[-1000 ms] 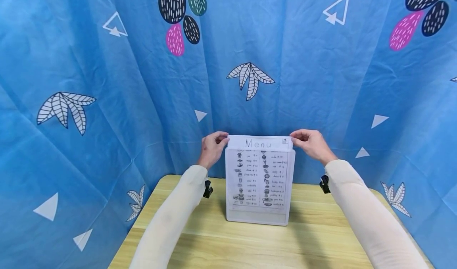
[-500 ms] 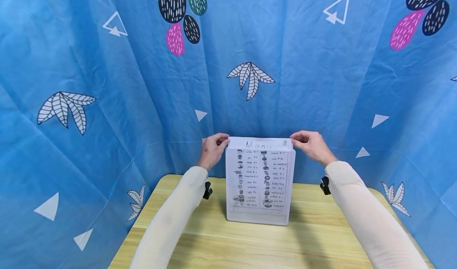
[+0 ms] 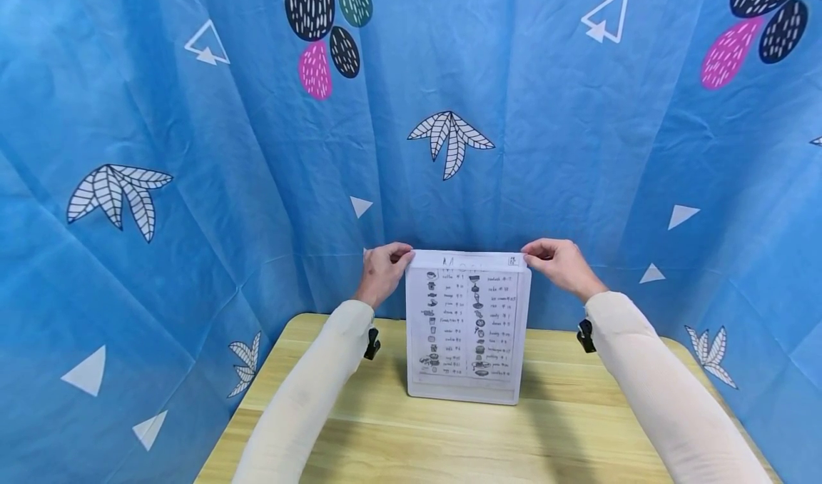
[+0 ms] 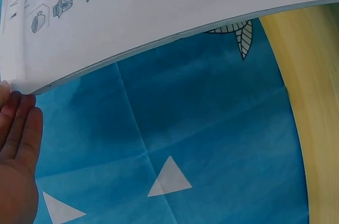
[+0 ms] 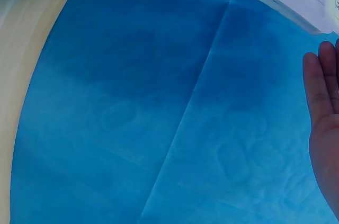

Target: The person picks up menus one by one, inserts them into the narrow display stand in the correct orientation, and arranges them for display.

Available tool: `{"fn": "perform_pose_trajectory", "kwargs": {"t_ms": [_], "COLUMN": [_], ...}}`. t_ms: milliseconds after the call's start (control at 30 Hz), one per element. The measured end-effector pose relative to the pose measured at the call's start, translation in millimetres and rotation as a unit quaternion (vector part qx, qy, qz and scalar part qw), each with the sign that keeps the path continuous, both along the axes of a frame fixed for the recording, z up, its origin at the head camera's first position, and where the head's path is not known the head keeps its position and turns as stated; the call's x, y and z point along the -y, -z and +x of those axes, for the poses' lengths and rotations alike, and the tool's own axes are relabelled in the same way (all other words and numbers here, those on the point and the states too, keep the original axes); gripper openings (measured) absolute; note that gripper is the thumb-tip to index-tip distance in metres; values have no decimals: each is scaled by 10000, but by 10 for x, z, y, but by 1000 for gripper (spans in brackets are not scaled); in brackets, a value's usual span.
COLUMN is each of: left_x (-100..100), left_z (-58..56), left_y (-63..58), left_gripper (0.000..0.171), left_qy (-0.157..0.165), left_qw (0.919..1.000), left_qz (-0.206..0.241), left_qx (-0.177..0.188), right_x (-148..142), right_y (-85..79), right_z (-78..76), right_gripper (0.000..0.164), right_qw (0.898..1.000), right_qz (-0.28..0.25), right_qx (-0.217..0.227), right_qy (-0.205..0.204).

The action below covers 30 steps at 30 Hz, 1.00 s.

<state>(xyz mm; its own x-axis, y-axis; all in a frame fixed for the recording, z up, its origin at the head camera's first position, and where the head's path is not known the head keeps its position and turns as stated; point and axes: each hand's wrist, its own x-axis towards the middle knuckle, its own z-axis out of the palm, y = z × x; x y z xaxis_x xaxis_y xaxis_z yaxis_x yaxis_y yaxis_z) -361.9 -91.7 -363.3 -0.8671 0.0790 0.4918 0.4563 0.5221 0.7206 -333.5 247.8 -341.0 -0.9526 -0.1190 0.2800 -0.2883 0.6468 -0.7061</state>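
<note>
A white sheet of paper (image 3: pixel 478 258) with handwritten menu lines and small drawings stands mostly inside a white-rimmed upright display stand (image 3: pixel 462 391). Its top strip sticks out above the stand's upper edge, and the "Menu" heading is partly covered by that edge. At the upper left corner, my left hand (image 3: pixel 380 273) pinches the paper between thumb and fingers. My right hand (image 3: pixel 561 264) pinches the upper right corner, beside a small boxed mark. In the left wrist view the left fingers (image 4: pixel 26 134) meet the corner; the right fingers (image 5: pixel 315 86) lie at the frame's edge.
The stand rests on a light wooden table (image 3: pixel 359 434). Behind and on both sides hangs a blue patterned curtain (image 3: pixel 552 148), close to the table's back edge. Each white-sleeved wrist carries a black camera mount (image 3: pixel 585 335).
The paper has slid down into the stand, with less of the "Menu" heading showing above the edge. Both hands have lowered slightly with it, still pinching the corners. The stand has stayed put.
</note>
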Motion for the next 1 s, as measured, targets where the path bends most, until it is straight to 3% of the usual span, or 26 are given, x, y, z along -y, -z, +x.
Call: {"fn": "perform_pose_trajectory", "kwargs": {"t_ms": [167,467,1000], "left_x": [0,23,74], "left_z": [2,-19,-7], "left_y": [28,83,169], "left_gripper": [19,18,20], "left_qy": [66,193,213], "left_qw": [9999,9991,9896], "left_qz": [-71,-333,-1313], "left_qx": [55,-186,-545], "right_x": [-21,-57,-105], "right_y": [31,82,187], "right_z": [8,30,91], "right_gripper": [23,25,24], "right_qw": [9999,9997,9983], "right_qz": [99,201,427], "right_qx": [2,59,-284], "right_qy": [-21,-104,-284]}}
